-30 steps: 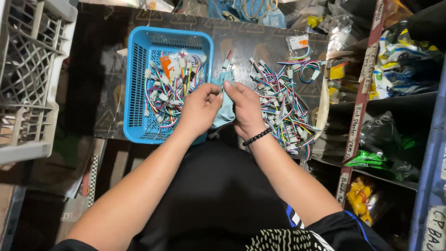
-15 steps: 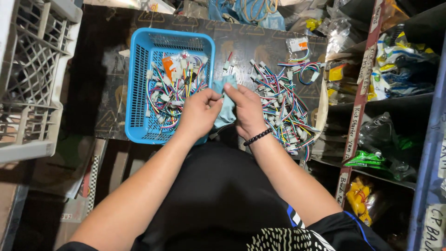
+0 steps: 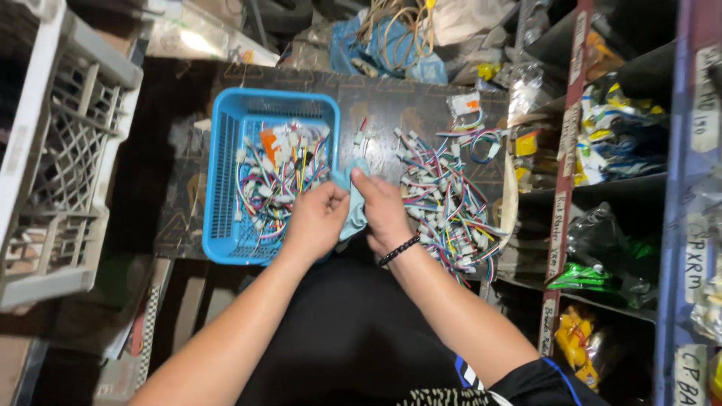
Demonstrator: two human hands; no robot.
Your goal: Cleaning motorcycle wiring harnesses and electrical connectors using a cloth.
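Note:
My left hand (image 3: 316, 220) and my right hand (image 3: 383, 209) are both closed on a light blue cloth (image 3: 353, 214) held between them over the front edge of a dark board (image 3: 376, 105). A black bracelet sits on my right wrist. To the left stands a blue plastic basket (image 3: 222, 180) holding several coloured wire harnesses with white connectors. To the right a loose pile of similar wire harnesses (image 3: 447, 203) lies on the board. Whatever the cloth wraps is hidden by my fingers.
A grey plastic crate (image 3: 60, 165) stands at the left. Shelves with bagged parts (image 3: 617, 135) line the right side. A blue bag with cords (image 3: 391, 37) lies at the back. My dark trousers fill the space below the board.
Both hands stay on the cloth with only slight finger movement; the view has shifted a little. Basket and wire pile are unmoved.

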